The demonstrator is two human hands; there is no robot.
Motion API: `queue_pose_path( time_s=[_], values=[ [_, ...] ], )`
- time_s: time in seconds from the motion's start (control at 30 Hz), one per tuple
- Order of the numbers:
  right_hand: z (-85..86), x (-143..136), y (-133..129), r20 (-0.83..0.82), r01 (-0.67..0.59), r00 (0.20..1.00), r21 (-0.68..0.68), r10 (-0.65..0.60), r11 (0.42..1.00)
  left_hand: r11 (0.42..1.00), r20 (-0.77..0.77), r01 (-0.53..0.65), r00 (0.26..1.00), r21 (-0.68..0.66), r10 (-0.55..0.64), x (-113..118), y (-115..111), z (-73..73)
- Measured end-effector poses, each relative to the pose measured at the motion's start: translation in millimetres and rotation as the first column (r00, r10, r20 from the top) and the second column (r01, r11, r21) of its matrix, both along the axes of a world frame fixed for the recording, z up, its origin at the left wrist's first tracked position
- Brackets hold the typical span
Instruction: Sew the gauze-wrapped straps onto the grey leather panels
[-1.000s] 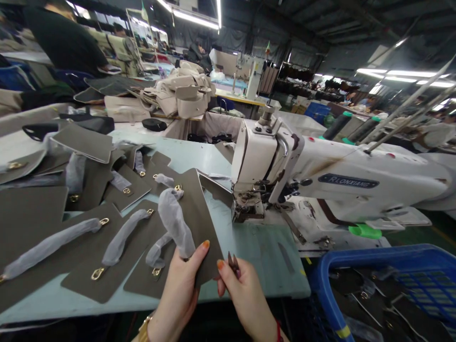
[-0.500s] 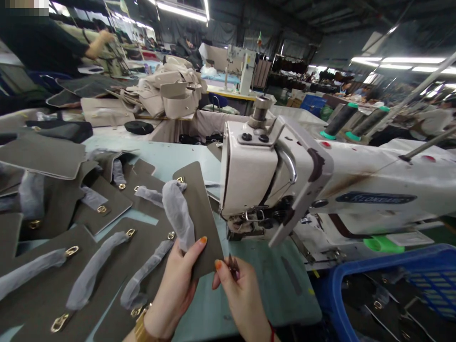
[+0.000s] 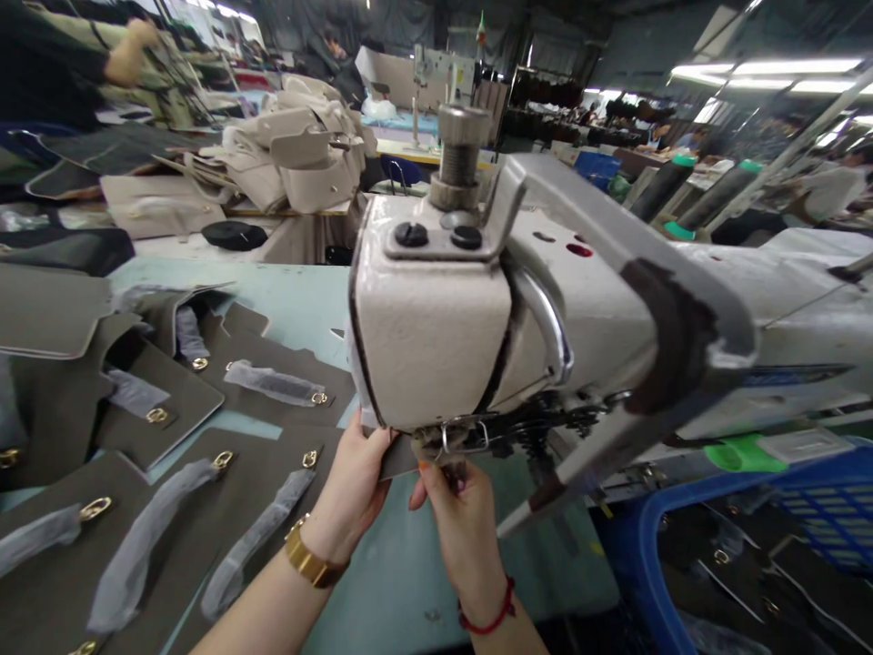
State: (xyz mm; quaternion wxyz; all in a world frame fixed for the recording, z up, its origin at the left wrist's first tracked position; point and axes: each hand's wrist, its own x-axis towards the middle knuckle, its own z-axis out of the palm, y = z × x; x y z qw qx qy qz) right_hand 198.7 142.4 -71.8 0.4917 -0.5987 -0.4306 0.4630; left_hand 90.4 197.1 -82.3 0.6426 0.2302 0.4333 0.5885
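Beneath the white sewing machine head (image 3: 436, 318), my left hand (image 3: 355, 482) grips a grey-brown leather bag panel (image 3: 399, 464). Most of that panel is hidden behind the machine. My right hand (image 3: 460, 518) is closed beside the panel's near edge, just below the needle area. A pair of thread snips (image 3: 456, 473) is tucked in its fingers, with only a dark bit showing. More grey-brown panels lie left of my hands, with plastic-wrapped handles (image 3: 273, 382) and gold-coloured buckles (image 3: 310, 457) on them.
A blue plastic basket (image 3: 647, 555) holding similar pieces stands at the right. Beige bags (image 3: 306, 155) are heaped behind the pale green table (image 3: 273, 277). Dark thread spools (image 3: 716, 196) stand behind the machine arm. A person's arm (image 3: 129, 55) shows at upper left.
My hands have carried the panel in under the machine head, so its wrapped handle no longer shows. The view has moved closer to the machine.
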Motion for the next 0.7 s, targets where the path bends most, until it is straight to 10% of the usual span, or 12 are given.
queue_pose_path(
  time_s=[0.4,0.7],
  values=[
    [-8.9,-1.6,-2.1,0.035,0.024,0.999,0.026,-0.025,0.999,0.989,-0.169,0.133,0.978,0.072,-0.119,-8.0,2.6,11.6],
    [-5.1,-1.5,-2.2,0.105,0.045,0.993,0.04,-0.049,0.998,0.795,-0.322,0.581,0.73,-0.172,-0.603,-40.2,-0.8,12.0]
  ],
)
